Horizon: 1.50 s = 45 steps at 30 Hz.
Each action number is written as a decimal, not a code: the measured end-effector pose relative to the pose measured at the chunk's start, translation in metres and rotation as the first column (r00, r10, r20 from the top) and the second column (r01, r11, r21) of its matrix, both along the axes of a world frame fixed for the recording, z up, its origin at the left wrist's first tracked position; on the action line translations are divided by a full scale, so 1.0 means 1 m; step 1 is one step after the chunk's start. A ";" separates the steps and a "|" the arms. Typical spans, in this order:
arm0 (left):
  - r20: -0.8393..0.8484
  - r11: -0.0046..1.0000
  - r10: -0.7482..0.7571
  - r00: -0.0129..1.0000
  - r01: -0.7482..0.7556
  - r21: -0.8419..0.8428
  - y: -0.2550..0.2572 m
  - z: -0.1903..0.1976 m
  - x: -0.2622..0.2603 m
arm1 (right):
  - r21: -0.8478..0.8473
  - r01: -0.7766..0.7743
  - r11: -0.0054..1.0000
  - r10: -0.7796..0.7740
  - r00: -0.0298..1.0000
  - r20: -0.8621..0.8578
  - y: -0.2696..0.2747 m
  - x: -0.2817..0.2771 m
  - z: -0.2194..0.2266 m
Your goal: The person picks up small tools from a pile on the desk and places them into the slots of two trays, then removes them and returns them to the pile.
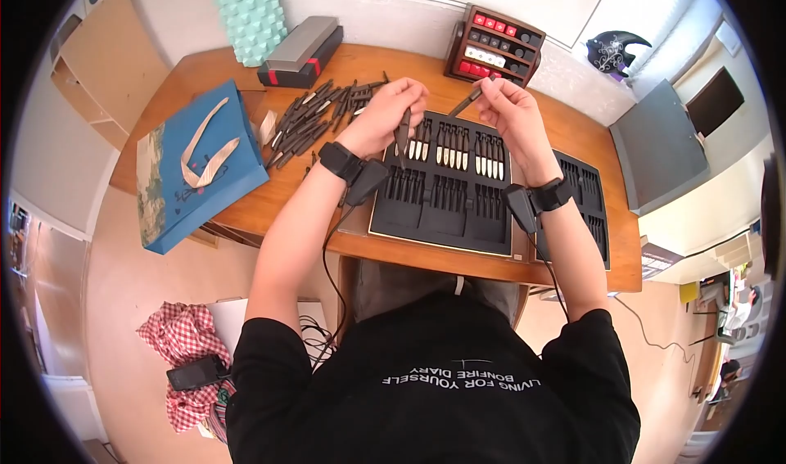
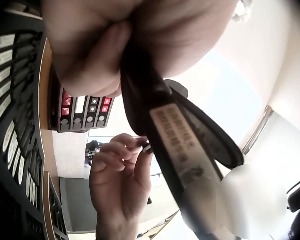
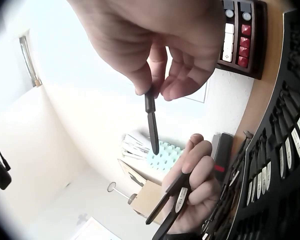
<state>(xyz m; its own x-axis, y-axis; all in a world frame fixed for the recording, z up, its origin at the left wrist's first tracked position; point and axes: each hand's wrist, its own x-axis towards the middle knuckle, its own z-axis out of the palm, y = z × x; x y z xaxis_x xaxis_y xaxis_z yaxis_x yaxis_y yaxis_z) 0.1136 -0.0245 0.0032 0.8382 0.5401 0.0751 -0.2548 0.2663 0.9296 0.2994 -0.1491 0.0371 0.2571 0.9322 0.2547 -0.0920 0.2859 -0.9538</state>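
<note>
My left hand (image 1: 385, 116) grips slim dark strips that hang below its fingers over the left part of a black tray (image 1: 393, 210). One labelled strip (image 2: 177, 142) shows a pale tag with small print in the left wrist view, and a second dark piece lies beside it. Held up over the tray's far edge, my right hand (image 1: 514, 120) pinches a single narrow dark piece (image 3: 152, 130) by one end between thumb and fingers. The tray holds rows of similar dark pieces, the far rows with white tags facing up.
Left of the tray lies a loose pile of dark pieces (image 1: 303, 124). A blue paper bag (image 1: 196, 165) stands beyond it. Behind are a grey box (image 1: 303, 47) and a small wooden rack (image 1: 495, 45) of red, white and black cubes. Another black tray (image 1: 608, 247) sits at right.
</note>
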 end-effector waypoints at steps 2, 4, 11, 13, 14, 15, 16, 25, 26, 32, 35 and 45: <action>0.019 0.999 0.023 1.000 -0.022 -0.035 0.007 -0.001 -0.002 | -0.106 0.016 0.994 -0.011 0.999 0.051 -0.006 -0.009 0.001; 0.065 0.998 0.057 0.996 -0.055 -0.041 0.013 -0.002 -0.004 | -0.147 -0.058 0.987 0.069 0.995 0.068 -0.007 -0.013 -0.005; 0.085 0.992 0.116 0.990 -0.111 -0.063 0.019 -0.001 -0.006 | -0.387 -0.271 0.882 0.361 0.915 0.181 0.003 -0.042 -0.029; 0.074 0.991 0.122 0.990 -0.117 -0.060 0.019 -0.001 -0.006 | -0.426 -0.283 0.859 0.381 0.910 0.164 0.006 -0.056 -0.034; 0.072 0.991 0.123 0.990 -0.119 -0.062 0.018 0.000 -0.006 | -0.443 -0.294 0.847 0.397 0.904 0.160 0.008 -0.060 -0.039; 0.071 0.991 0.124 0.990 -0.120 -0.064 0.018 -0.001 -0.005 | -0.458 -0.296 0.838 0.400 0.905 0.147 0.010 -0.063 -0.043; 0.070 0.991 0.124 0.990 -0.120 -0.065 0.018 -0.001 -0.005 | -0.458 -0.296 0.838 0.400 0.905 0.147 0.011 -0.065 -0.048; 0.081 0.992 0.115 0.990 -0.110 -0.062 0.019 -0.003 -0.004 | -0.310 0.010 0.951 0.214 0.704 0.678 -0.008 -0.081 -0.038; 0.073 0.992 0.117 0.990 -0.113 -0.058 0.018 -0.002 -0.004 | -0.310 0.011 0.951 0.213 0.703 0.679 -0.011 -0.081 -0.037; 0.065 0.991 0.119 0.991 -0.114 -0.065 0.018 -0.002 -0.003 | -0.126 -0.102 0.987 0.160 0.476 0.865 -0.029 -0.089 -0.030; 0.062 0.992 0.115 0.991 -0.111 -0.055 0.016 -0.001 -0.004 | -0.049 -0.170 0.984 0.112 0.380 0.918 -0.037 -0.093 -0.035; 0.039 0.992 0.125 0.991 -0.124 -0.039 0.015 0.000 -0.004 | -0.183 -0.137 0.974 0.219 0.337 0.916 -0.052 -0.104 -0.027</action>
<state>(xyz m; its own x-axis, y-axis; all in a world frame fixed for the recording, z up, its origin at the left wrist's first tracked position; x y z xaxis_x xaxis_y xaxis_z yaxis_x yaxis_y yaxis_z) 0.1101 -0.0092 0.0036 0.7608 0.6431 0.0869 -0.3264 0.2634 0.9078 0.1952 -0.2007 0.0106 -0.2778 0.9479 0.1561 0.8183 0.3187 -0.4783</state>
